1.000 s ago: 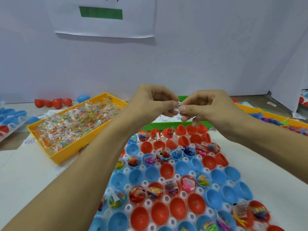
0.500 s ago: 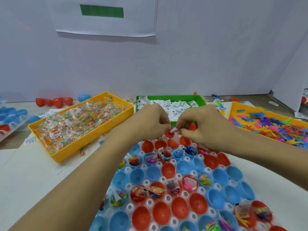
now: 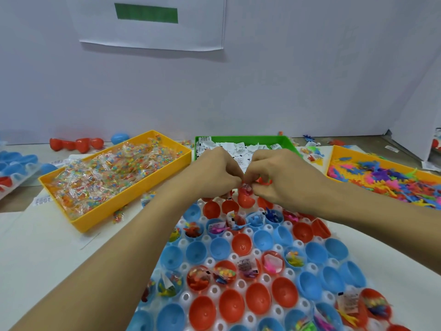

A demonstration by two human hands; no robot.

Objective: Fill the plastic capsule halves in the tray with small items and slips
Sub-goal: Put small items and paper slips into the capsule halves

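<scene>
1. Both hands meet over the far end of the tray. The left hand and right hand have their fingers curled together, pinching a small slip or packet between them; it is too small to tell which.
2. Directly beneath the fingers sits a red half, and the pinched item appears to be going into it.
3. Done so far: a row of halves just nearer than the fingers holds toys and slips, and another filled row lies nearer still, plus a few at the near right corner.
4. Left to do: many blue halves and red ones between and below those rows look empty, so I judge the tray well under half filled.
5. Supplies lie beyond and beside the fingers: candy bin to the left, slip bin just behind, toy bin to the right.
</scene>
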